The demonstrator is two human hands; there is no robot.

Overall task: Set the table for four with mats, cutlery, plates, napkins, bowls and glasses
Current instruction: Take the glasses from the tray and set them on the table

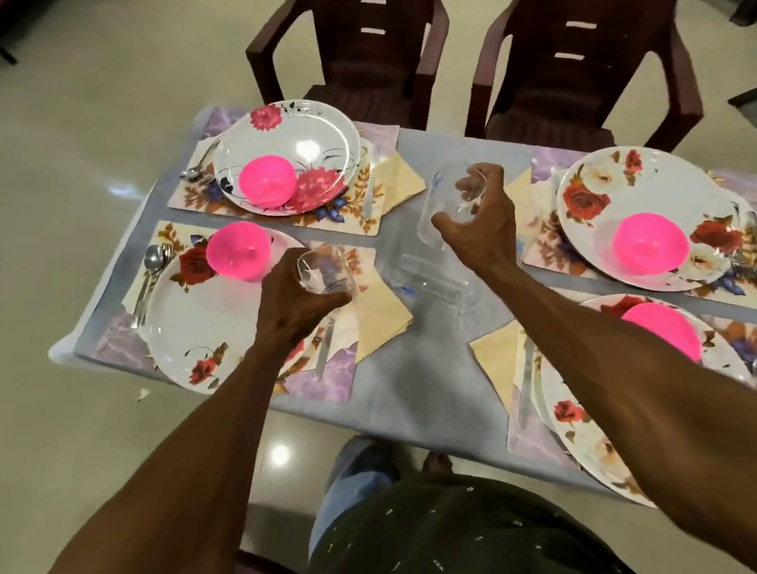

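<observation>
Now your left hand (300,292) grips one glass (322,272) at nine o'clock and your right hand (478,220) another glass (446,210) at twelve, ready for separate settings.

Two bare forearms are reaching forward from the bottom corners. The left hand (293,293) is curling its fingers (337,298) around a clear glass (321,272). The right hand (478,220), farther forward, is gripping another clear glass (441,208) from its right side.
</observation>
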